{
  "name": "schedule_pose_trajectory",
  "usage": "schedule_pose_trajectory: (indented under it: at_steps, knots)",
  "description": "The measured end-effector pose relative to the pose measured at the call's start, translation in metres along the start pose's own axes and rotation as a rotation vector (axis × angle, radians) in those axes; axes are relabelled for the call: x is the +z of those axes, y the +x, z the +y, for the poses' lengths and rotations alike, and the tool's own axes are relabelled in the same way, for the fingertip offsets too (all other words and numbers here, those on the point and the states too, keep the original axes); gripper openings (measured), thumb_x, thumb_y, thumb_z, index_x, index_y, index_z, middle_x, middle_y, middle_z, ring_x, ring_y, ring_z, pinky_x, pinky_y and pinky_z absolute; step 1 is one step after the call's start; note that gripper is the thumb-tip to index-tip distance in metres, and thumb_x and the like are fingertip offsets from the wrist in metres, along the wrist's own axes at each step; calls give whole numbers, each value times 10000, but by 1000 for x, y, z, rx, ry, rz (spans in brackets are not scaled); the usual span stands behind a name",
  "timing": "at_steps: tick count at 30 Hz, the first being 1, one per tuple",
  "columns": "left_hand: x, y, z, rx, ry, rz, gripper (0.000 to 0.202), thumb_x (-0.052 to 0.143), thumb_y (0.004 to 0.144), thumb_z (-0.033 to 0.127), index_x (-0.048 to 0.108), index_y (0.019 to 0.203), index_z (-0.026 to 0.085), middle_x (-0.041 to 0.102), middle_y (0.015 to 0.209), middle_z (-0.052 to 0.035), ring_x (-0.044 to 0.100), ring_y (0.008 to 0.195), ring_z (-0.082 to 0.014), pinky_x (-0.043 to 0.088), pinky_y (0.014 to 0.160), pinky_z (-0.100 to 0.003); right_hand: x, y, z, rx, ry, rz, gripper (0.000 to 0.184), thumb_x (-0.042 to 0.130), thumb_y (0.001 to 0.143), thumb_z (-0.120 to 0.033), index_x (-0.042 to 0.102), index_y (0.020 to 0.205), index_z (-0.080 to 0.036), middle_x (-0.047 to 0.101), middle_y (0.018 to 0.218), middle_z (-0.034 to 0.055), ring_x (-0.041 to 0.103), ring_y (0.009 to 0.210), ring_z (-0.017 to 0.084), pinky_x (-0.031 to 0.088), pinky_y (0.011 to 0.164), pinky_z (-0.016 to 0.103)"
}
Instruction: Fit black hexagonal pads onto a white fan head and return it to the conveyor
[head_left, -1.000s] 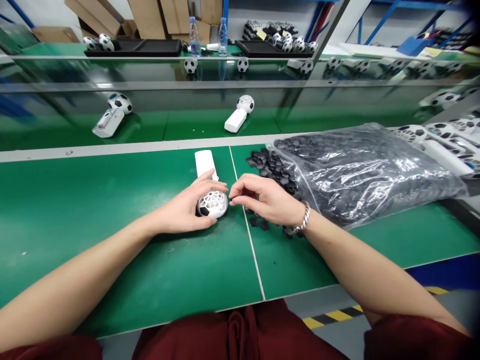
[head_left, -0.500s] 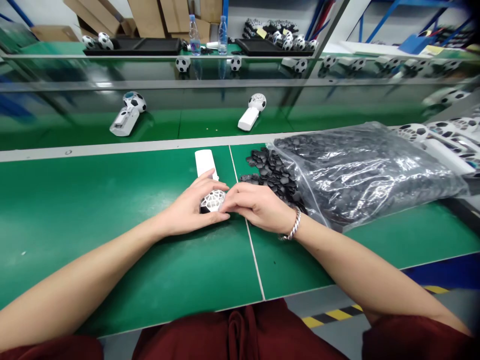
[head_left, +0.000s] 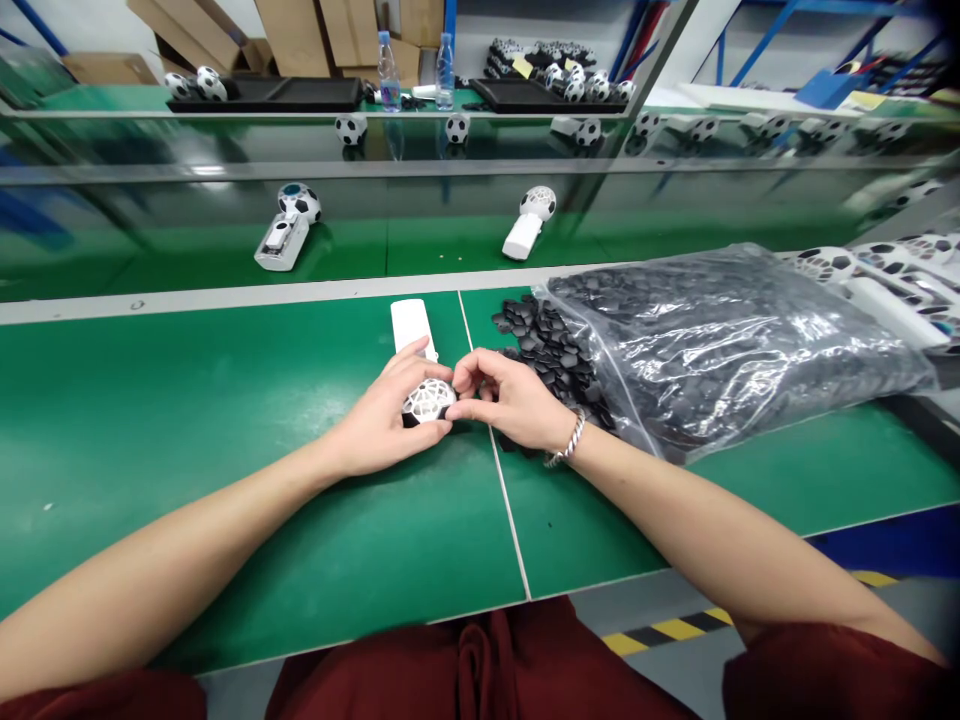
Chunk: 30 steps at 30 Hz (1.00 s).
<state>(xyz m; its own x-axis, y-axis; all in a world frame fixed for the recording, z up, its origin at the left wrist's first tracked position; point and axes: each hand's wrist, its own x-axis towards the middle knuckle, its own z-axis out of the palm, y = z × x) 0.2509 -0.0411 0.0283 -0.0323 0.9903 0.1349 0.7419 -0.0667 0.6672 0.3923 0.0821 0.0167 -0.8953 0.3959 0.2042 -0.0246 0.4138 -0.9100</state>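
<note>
A white hand-held fan [head_left: 414,330] with a football-patterned grille head [head_left: 426,400] lies on the green table [head_left: 187,430]. My left hand [head_left: 382,425] is wrapped round the head from the left. My right hand [head_left: 506,400] presses its fingertips against the right side of the head, fingers curled; whether a small black piece is under them is hidden. Loose black pieces [head_left: 544,335] lie just right of my hands, spilled from a clear plastic bag [head_left: 735,340].
Behind the table runs a green conveyor belt [head_left: 420,245] carrying two fans, one [head_left: 289,228] at left and one [head_left: 529,222] at right. A shelf above holds more football fans, black trays and two water bottles [head_left: 388,72]. More white fans [head_left: 892,290] lie at far right.
My right hand moved left onto the fan head, pressed it, then curled its fingers. The two fans on the belt travelled to the right.
</note>
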Motion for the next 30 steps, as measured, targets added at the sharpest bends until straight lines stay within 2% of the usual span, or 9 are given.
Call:
schedule_pose_trajectory:
  at_steps: [4,8,11,13,16,18,21,26,30]
  knots:
    - [2,0,-1,30,-3,27,337,546,721,229,484,1052,216,512,1222,-60,175,1343,-261,235,1064,-483,3,4,-1,39,-5,-10,315,732,635,-303,468,743,-167,492,725,-37,439,599,67,391,542,199]
    - [-3,1,-4,29,-21,-8,378,561,694,207,484,1064,210,488,1244,-63,197,1335,-250,226,1078,-453,-9,8,-6,46,-23,66,226,660,707,-310,493,728,-158,509,672,-31,443,569,71,392,535,207]
    - [-7,3,-8,19,25,16,410,594,655,210,507,1055,217,440,1242,-70,254,1298,-267,218,1078,-459,-29,9,-7,28,-204,244,142,609,751,-278,547,726,-152,547,671,-12,464,568,79,399,552,218]
    - [-9,4,-12,-80,84,107,422,623,644,246,528,1055,229,385,1212,-73,301,1247,-277,231,1063,-481,-39,9,-6,30,-385,272,97,615,744,-237,585,706,-153,565,664,-8,472,564,82,400,566,222]
    - [-10,5,-15,-227,109,215,452,666,652,365,536,1071,253,357,1101,-56,358,1164,-264,281,1030,-488,-43,6,-2,64,-530,106,57,630,738,-210,629,707,-161,588,682,-4,507,591,91,417,597,228]
    - [-10,5,-15,-234,82,199,458,672,659,404,535,1071,260,368,1041,-42,404,1104,-244,324,1003,-469,-39,5,0,72,-603,-18,45,648,735,-214,648,743,-170,604,736,8,533,652,109,430,643,243]
    - [-13,4,-13,-211,64,132,454,659,668,341,523,1093,251,394,1014,-34,458,1027,-224,365,967,-443,-31,4,2,91,-709,-124,79,659,735,-212,653,805,-175,613,824,36,547,775,149,428,708,271]
    - [-19,4,-10,-211,64,101,471,603,663,245,490,1119,215,443,1065,-43,480,1026,-224,382,942,-417,-26,3,-2,140,-689,-163,46,623,744,-145,599,776,-167,594,761,12,522,704,122,406,650,243]
    - [-22,4,-11,-209,26,83,452,605,649,234,500,1088,233,458,1063,-32,490,1012,-219,391,927,-407,-27,1,-6,57,-492,-168,66,546,786,-133,586,824,-170,574,696,-17,486,608,92,396,605,228]
